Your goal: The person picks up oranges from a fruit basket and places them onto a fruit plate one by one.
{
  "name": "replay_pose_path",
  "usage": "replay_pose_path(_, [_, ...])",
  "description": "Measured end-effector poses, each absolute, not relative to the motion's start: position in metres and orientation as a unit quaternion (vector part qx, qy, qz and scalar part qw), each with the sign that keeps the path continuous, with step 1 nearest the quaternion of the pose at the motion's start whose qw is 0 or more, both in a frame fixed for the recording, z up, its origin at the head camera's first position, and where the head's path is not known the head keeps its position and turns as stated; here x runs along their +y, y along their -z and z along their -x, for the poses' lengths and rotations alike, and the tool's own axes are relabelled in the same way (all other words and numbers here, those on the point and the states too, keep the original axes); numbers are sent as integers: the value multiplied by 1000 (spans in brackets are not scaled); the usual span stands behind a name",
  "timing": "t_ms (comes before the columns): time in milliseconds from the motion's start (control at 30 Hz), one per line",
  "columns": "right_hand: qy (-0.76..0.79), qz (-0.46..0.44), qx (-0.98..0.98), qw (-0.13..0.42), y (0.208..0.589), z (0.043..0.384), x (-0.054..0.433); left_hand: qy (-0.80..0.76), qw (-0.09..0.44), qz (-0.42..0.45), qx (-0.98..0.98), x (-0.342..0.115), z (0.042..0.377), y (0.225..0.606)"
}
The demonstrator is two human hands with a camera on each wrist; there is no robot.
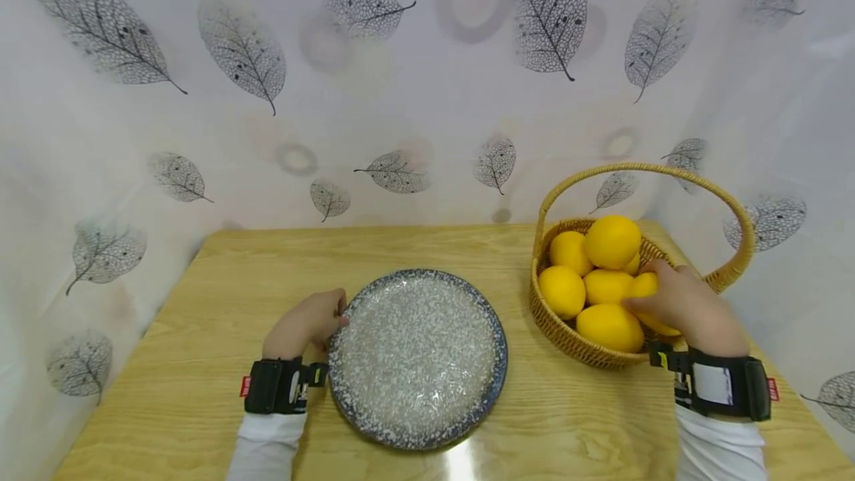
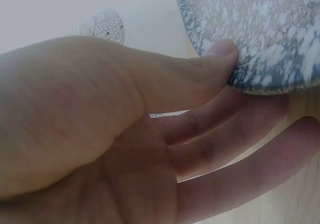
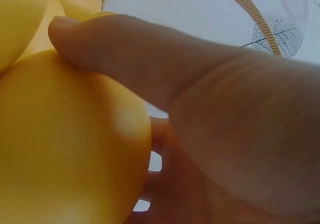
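A round speckled plate (image 1: 419, 362) with a dark blue-grey rim lies on the wooden table. At its left edge my left hand (image 1: 309, 324) pinches the rim. The left wrist view has the thumb (image 2: 217, 63) on top of the rim and the other fingers stretched beneath it. On the right stands a wicker basket (image 1: 559, 334) of yellow lemons. My right hand (image 1: 691, 306) reaches in at its right side and grips a lemon (image 3: 75, 149). The thumb lies over that lemon, with the fingers around its far side, partly hidden.
Several other lemons (image 1: 611, 242) are piled in the basket, one on top of the heap. A tall arched handle (image 1: 641, 167) rises over the basket, close to the right forearm. Behind the table (image 1: 267, 262) hangs a pale cloth (image 1: 414, 110) printed with leaves.
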State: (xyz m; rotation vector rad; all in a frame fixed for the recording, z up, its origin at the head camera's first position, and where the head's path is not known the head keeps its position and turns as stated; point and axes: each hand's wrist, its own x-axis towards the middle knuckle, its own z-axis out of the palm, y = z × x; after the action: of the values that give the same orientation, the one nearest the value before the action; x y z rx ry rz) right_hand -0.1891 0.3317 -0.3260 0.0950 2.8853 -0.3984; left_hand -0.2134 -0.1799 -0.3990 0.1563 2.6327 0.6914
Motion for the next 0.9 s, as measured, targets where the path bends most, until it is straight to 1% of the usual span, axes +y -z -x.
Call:
replay_pose_path(200, [127,-37,984,119,327,192,335,-221,188,-78,954,-181,218,399])
replay_pose_path(567, [127,-17,984,126,334,192,336,-240,201,-66,947,-184,212,402])
replay_pose_path(800, [131,20,987,88,333,193,337,-240,199,-67,948,-184,213,402])
replay_pose_path(900, [133,30,987,81,332,194,338,-244,197,-70,947,-184,214,402])
